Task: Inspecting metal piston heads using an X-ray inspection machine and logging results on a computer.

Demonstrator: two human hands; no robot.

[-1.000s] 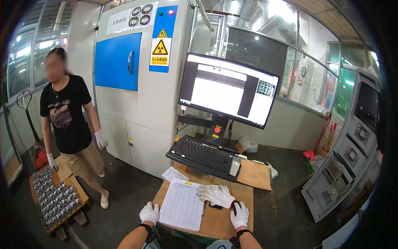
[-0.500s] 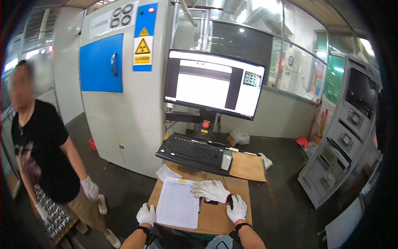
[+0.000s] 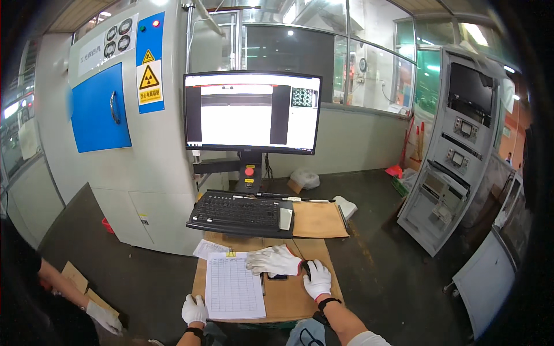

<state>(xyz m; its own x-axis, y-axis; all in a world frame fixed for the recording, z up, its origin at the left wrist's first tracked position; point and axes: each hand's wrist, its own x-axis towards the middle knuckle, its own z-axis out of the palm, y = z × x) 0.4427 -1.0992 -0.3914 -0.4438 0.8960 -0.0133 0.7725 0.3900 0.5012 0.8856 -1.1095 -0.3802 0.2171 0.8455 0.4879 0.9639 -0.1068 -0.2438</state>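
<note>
My right hand (image 3: 317,281), in a white knit glove, is closed over a black computer mouse (image 3: 306,266) at the right side of a cardboard-covered table (image 3: 294,305). My left hand (image 3: 194,309), gloved too, is curled at the table's left edge, beside a printed paper form (image 3: 235,288) with a yellow clip (image 3: 231,254). A loose pair of white gloves (image 3: 274,260) lies between the form and the mouse. Partly under these gloves is a dark, flat phone-like object (image 3: 277,277).
Beyond the table are a black keyboard (image 3: 239,212), a lit monitor (image 3: 253,112) and a red button (image 3: 249,172). A large cabinet with a blue door (image 3: 101,109) stands left, a grey equipment rack (image 3: 433,167) right. A co-worker's gloved hand (image 3: 105,318) is at lower left.
The view has swung right, so the monitor and table sit further left. The co-worker, earlier upright at left, now shows only an arm and dark clothing low down. My right hand stays on the mouse.
</note>
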